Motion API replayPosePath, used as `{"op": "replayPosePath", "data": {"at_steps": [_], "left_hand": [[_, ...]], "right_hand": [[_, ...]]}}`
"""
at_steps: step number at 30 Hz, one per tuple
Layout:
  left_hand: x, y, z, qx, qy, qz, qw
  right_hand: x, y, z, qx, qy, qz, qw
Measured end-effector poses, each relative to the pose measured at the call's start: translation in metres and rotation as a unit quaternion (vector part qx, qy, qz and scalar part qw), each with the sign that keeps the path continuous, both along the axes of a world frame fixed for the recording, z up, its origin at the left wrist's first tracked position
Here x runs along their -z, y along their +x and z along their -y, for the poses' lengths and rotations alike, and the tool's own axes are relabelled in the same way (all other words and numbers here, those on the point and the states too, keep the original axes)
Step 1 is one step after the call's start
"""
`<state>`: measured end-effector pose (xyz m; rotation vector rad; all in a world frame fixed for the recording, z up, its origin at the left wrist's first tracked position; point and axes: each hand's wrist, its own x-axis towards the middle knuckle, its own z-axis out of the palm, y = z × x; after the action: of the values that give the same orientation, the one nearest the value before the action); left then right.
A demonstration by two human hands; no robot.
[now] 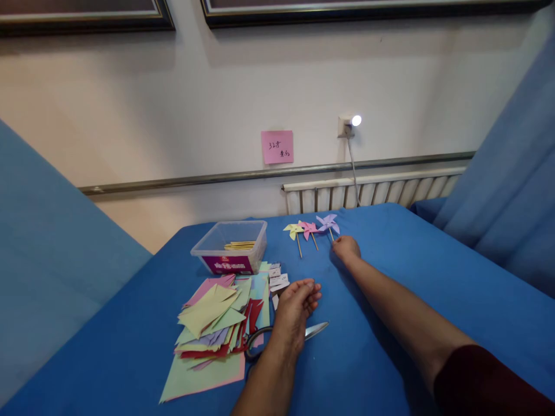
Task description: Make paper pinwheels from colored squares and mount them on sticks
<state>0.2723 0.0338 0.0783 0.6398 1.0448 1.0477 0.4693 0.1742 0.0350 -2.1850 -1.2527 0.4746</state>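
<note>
My right hand (346, 248) reaches far across the blue table, its fingers closed on the stick of a purple paper pinwheel (328, 222). Beside that one lie a pink pinwheel (309, 228) and a yellow pinwheel (293, 230), all in a row. My left hand (295, 309) rests palm down nearer to me, fingers curled loosely, on top of a pair of scissors (315, 330) whose blade tip sticks out to the right. Whether the left hand grips the scissors is hidden.
A pile of coloured paper sheets and cut triangles (217, 323) lies left of my left hand. Behind it stands a clear plastic box (229, 247) holding wooden sticks. Small white paper strips (277, 278) lie nearby. A radiator (368, 190) and a pink sticky note (277, 147) are on the wall.
</note>
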Motion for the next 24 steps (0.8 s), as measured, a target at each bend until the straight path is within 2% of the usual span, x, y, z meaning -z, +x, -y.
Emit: {"op": "replayPosePath", "data": {"at_steps": [6,24], "left_hand": [[0.004,0.003,0.001,0.024,-0.011,-0.004,1.000],[0.007,0.006,0.000,0.042,-0.020,-0.026,0.999]], "right_hand": [[0.003,-0.002,-0.020,0.010,-0.034,-0.002,0.999],[0.010,-0.006,-0.024,0.027,-0.037,0.007,0.999]]}}
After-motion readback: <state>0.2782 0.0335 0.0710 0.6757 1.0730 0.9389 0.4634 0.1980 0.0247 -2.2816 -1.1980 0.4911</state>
